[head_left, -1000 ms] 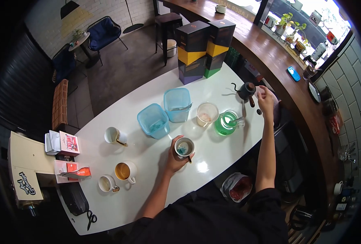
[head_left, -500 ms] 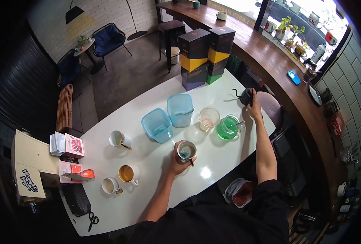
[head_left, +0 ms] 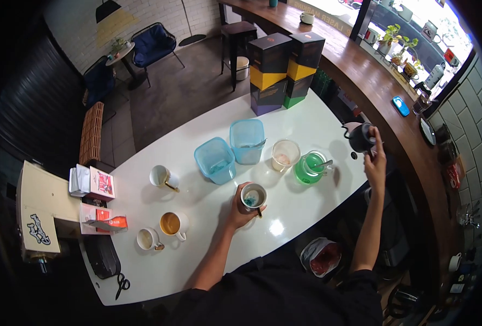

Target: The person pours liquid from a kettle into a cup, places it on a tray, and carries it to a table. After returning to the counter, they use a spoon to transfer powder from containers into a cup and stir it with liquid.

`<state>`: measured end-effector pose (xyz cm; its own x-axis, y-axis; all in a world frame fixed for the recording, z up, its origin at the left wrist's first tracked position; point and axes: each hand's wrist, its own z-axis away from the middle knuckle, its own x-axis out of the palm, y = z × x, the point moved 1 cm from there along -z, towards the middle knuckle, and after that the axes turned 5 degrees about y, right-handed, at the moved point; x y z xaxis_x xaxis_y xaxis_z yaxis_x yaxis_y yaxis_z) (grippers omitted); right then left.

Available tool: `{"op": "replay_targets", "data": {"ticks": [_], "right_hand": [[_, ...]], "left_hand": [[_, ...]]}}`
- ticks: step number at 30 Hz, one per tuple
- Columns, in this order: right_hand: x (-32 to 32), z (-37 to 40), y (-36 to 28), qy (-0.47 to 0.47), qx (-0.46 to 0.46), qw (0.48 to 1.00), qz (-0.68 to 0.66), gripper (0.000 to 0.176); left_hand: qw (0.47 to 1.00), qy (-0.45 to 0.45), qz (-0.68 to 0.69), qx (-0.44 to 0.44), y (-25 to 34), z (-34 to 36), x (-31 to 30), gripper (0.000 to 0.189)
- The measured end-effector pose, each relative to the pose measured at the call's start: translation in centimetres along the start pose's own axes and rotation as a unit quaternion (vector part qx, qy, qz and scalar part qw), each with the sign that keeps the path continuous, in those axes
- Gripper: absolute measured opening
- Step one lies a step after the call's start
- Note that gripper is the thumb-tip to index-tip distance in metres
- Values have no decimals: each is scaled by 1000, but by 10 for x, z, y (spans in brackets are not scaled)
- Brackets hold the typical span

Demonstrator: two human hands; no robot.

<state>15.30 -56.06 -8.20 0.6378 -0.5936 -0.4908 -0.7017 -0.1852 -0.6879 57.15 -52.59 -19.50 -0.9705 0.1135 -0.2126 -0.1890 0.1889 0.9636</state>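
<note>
Head view: I have the left hand's (head_left: pixel 242 211) fingers curled round a mug (head_left: pixel 253 196), as before. The right hand's (head_left: pixel 376 161) fingers now grip the kettle (head_left: pixel 361 138), beyond and right of the mug; a second ago it stood ungrasped. Right of the mug sits a green jug (head_left: pixel 308 168); beyond, stacked boxes (head_left: pixel 268 73). Under the mug: glossy white table (head_left: pixel 300 202). Far past it: grey floor (head_left: pixel 181 81).

Black kettle (head_left: pixel 359 140), bright green liquid (head_left: pixel 305 172)
</note>
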Motion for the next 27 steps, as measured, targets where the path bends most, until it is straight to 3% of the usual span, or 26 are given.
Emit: {"op": "replay_targets", "data": {"ticks": [2, 4, 7, 9, 10, 12, 13, 17, 18, 20, 27], "right_hand": [[-17, 8, -48, -6, 20, 999, -50, 81], [-33, 17, -90, -50, 104, 990, -80, 82], [-34, 32, -111, -44, 46, 991, -115, 80], [-36, 45, -126, -99, 42, 989, -105, 78], [-36, 52, -136, -126, 83, 982, -111, 77], [-25, 67, -146, -144, 58, 985, -79, 75], [-24, 74, -160, -178, 130, 971, -95, 74], [3, 103, -178, -186, 75, 971, -132, 75], [13, 116, -185, -205, 100, 967, -116, 75], [28, 126, -184, -191, 38, 973, -124, 75], [60, 150, -185, -213, 17, 975, -65, 78]], "left_hand": [[1000, 0, 7, -5, 2, 1, 0, 72], [1000, -8, 23, 0, 5, 0, -1, 72], [999, -5, 42, -3, 3, 1, -1, 74], [999, -7, 52, 13, 4, 2, -1, 75], [999, -5, 52, 9, 6, 5, -3, 75], [999, -16, 46, 14, 14, 9, -5, 73], [999, -14, 46, 13, 15, 12, -6, 73], [999, -26, 34, 15, 17, 29, -12, 73], [999, -29, 29, 12, 20, 38, -17, 73], [999, -35, 29, -19, 25, 45, -22, 74], [997, -43, 45, -40, 26, 51, -25, 70]]}}
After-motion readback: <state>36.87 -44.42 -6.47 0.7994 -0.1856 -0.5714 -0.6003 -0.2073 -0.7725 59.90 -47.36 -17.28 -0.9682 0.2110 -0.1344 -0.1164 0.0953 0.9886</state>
